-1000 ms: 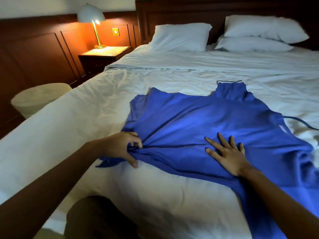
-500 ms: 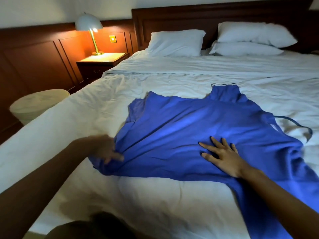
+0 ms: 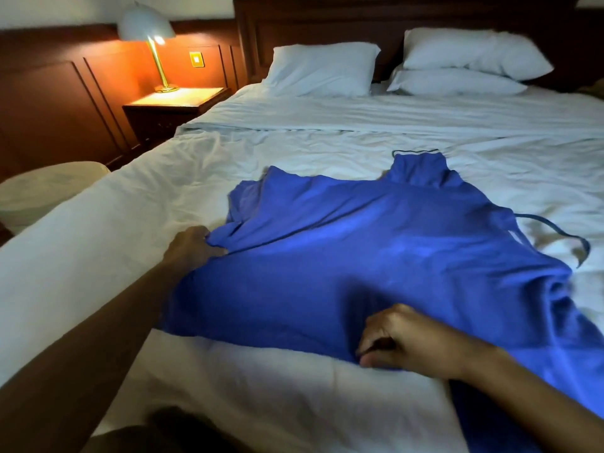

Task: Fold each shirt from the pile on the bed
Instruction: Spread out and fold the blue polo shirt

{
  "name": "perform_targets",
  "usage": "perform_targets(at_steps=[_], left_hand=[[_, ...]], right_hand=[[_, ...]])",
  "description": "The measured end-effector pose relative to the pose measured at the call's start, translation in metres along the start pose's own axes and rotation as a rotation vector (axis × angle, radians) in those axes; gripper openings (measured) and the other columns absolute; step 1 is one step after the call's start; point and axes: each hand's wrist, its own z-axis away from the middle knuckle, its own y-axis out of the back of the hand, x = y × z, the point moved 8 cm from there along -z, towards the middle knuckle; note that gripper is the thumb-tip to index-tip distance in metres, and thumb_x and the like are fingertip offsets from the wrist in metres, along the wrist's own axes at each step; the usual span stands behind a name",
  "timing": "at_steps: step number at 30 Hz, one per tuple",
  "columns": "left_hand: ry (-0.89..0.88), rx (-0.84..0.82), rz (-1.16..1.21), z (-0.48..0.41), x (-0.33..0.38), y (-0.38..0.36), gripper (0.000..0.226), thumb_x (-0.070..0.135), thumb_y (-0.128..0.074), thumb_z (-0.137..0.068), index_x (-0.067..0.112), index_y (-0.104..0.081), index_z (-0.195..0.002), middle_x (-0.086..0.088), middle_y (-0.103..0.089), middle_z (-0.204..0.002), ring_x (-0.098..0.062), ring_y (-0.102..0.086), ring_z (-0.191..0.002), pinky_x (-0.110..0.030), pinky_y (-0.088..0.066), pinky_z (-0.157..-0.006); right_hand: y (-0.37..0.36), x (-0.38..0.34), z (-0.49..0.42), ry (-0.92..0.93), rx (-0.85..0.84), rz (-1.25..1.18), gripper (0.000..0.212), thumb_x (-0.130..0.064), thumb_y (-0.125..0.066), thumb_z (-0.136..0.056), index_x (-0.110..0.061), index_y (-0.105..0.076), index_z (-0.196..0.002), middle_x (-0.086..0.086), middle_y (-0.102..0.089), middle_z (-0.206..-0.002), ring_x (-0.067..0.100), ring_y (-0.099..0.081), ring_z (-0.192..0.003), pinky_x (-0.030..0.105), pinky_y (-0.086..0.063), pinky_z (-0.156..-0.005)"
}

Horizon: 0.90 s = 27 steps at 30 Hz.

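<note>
A person's left hand point(image 3: 196, 248) closes round a bunch of cloth at the left edge of a royal-blue, soft-fabric shirt point(image 3: 376, 256). The shirt lies spread and rumpled across the middle of a wide bed with creased white sheets point(image 3: 98, 256). The right hand point(image 3: 415, 344), fingers curled, pinches the shirt's near hem between thumb and fingertips.

One shirt is in view. Three plump white pillows lean at the dark wooden headboard point(image 3: 327, 24): a single pillow point(image 3: 322, 68) on the left, and on the right an upper pillow point(image 3: 474, 53) stacked on a lower pillow point(image 3: 457, 81). One lit, dome-shaded brass lamp point(image 3: 147, 24) stands on one dark wooden bedside counter point(image 3: 176, 99) to the bed's left.

Half a second earlier the right hand lay flat on the shirt's middle, fingers spread; it has since drawn back to the hem and curled. The left hand, then low at the near left corner, now grips farther up the left edge, where the cloth gathers into folds.
</note>
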Motion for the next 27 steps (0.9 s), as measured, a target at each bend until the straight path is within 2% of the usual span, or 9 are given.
perform_targets(at_steps=[2,4,8,11,14,17,20,24,27], left_hand=[[0.055,-0.181,-0.133,-0.001,-0.001,0.001,0.081,0.050,-0.089,-0.064,0.007,-0.057,-0.125,-0.015,-0.056,-0.133,-0.032,-0.053,-0.118,-0.031,-0.035,-0.084],[0.125,-0.305,-0.136,-0.008,0.001,0.004,0.096,0.054,-0.090,-0.055,0.007,-0.052,-0.131,-0.012,-0.053,-0.129,-0.031,-0.052,-0.115,-0.033,-0.038,-0.086],[0.150,-0.218,0.303,-0.040,0.022,0.004,0.049,0.053,-0.080,-0.076,0.017,-0.053,-0.095,-0.008,-0.059,-0.090,-0.023,-0.056,-0.081,-0.034,-0.045,-0.071],[0.091,-0.181,0.500,-0.074,0.038,-0.013,0.047,0.057,-0.078,-0.074,0.015,-0.058,-0.073,-0.011,-0.051,-0.065,-0.022,-0.047,-0.059,-0.028,-0.036,-0.054],[0.132,-0.125,0.643,-0.109,0.045,-0.027,0.042,0.043,-0.086,-0.074,0.011,-0.059,-0.068,-0.008,-0.053,-0.058,-0.018,-0.049,-0.046,-0.022,-0.037,-0.044],[0.128,-0.098,0.699,-0.159,0.057,-0.042,0.051,0.046,-0.092,-0.062,0.012,-0.076,-0.096,-0.007,-0.076,-0.091,-0.021,-0.073,-0.080,-0.032,-0.059,-0.068],[0.068,-0.066,0.560,-0.257,0.040,-0.074,0.081,0.078,-0.086,-0.033,0.027,-0.076,-0.095,-0.002,-0.075,-0.102,-0.024,-0.070,-0.099,-0.042,-0.056,-0.094],[-0.060,-0.091,0.598,-0.236,0.103,-0.046,0.048,0.037,-0.097,-0.054,0.011,-0.069,-0.083,-0.002,-0.070,-0.081,-0.024,-0.067,-0.086,-0.030,-0.053,-0.078],[-0.112,-0.337,0.677,-0.223,0.131,-0.048,0.054,0.027,-0.092,-0.065,0.006,-0.070,-0.110,-0.011,-0.075,-0.103,-0.025,-0.072,-0.098,-0.030,-0.057,-0.081]], right_hand=[[0.007,0.006,0.001,-0.116,-0.098,-0.256,0.039,-0.044,-0.069,-0.089,-0.008,-0.068,-0.075,0.005,-0.068,-0.068,0.011,-0.064,-0.055,0.027,-0.052,-0.058],[0.032,0.027,-0.010,-0.191,0.070,-0.284,0.043,-0.047,-0.067,-0.089,-0.009,-0.066,-0.071,0.005,-0.067,-0.065,0.013,-0.064,-0.055,0.033,-0.055,-0.062],[0.078,0.109,-0.046,-0.352,0.413,-0.112,0.046,-0.062,-0.050,-0.087,-0.032,-0.070,-0.114,-0.014,-0.068,-0.118,-0.001,-0.058,-0.112,0.037,-0.044,-0.104],[0.062,0.177,-0.077,-0.607,0.222,0.118,0.087,-0.085,-0.008,-0.075,-0.046,-0.024,-0.151,-0.011,-0.016,-0.163,0.015,-0.007,-0.152,0.042,-0.006,-0.123],[0.055,0.212,-0.104,-0.711,0.242,0.268,0.079,-0.083,0.005,-0.077,-0.054,0.006,-0.150,-0.012,0.012,-0.164,0.019,0.017,-0.151,0.049,0.008,-0.121],[0.065,0.231,-0.124,-0.773,0.321,0.304,0.066,-0.072,-0.004,-0.088,-0.053,0.014,-0.149,-0.011,0.021,-0.162,0.021,0.023,-0.149,0.051,0.012,-0.120],[0.073,0.247,-0.136,-0.796,0.375,0.345,0.065,-0.074,-0.001,-0.087,-0.055,0.016,-0.147,-0.013,0.023,-0.161,0.020,0.023,-0.149,0.050,0.010,-0.121],[0.081,0.262,-0.147,-0.801,0.456,0.371,0.072,-0.076,0.010,-0.076,-0.058,0.014,-0.146,-0.015,0.019,-0.161,0.019,0.020,-0.150,0.048,0.009,-0.121],[0.087,0.267,-0.150,-0.816,0.510,0.401,0.073,-0.075,0.009,-0.078,-0.058,0.008,-0.148,-0.014,0.011,-0.164,0.019,0.013,-0.152,0.049,0.004,-0.122]])
